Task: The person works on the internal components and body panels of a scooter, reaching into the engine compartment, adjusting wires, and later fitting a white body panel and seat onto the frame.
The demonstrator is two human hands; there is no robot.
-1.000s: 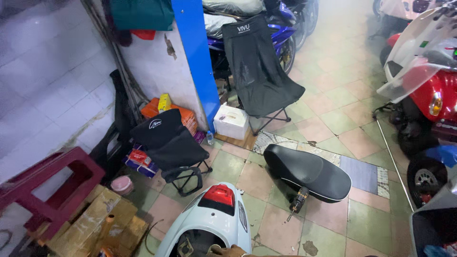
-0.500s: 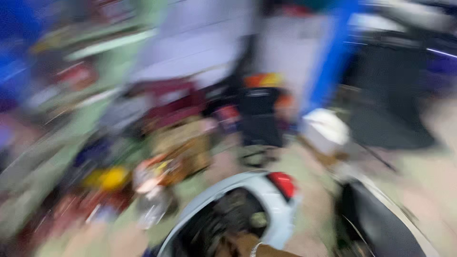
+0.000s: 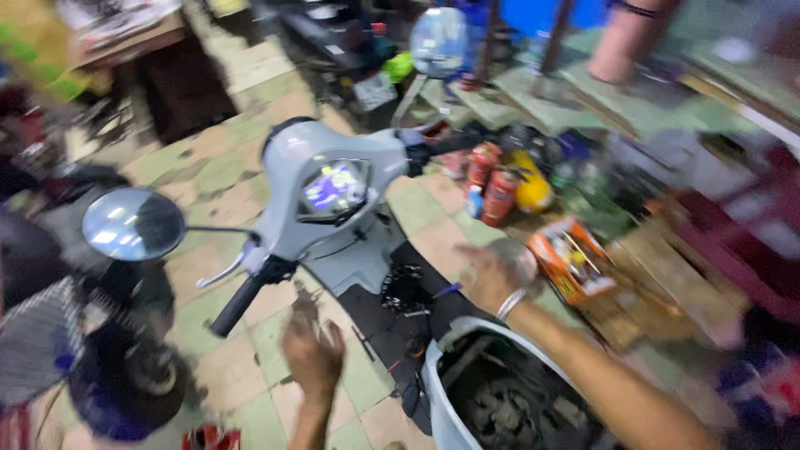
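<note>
A pale grey scooter (image 3: pixel 333 208) stands on the tiled floor (image 3: pixel 217 167), its front panel lit by a small blue screen (image 3: pixel 333 187). An orange, box-shaped package (image 3: pixel 571 258) with a pictured top lies right of the scooter, beside a flattened brown cardboard (image 3: pixel 658 283). Behind it stand 2 red spray cans (image 3: pixel 492 183) with pale labels and a yellow container (image 3: pixel 532 190); the label marks are too blurred to make out.

The left hand (image 3: pixel 310 350) hovers low over the floor, just below the black handlebar grip (image 3: pixel 237 304), fingers spread and holding nothing. The right hand (image 3: pixel 492 275) reaches forward above the scooter's open body (image 3: pixel 500 392), between the front panel and the orange package, also spread and empty, with a pale band at the wrist. The hands are well apart.

A round mirror (image 3: pixel 133 223) juts out on the left. The whole view is smeared by motion. The right forearm hides part of the open compartment, whose contents are dark and unclear. A wire fan (image 3: pixel 33 342) is cut off at the left edge.
</note>
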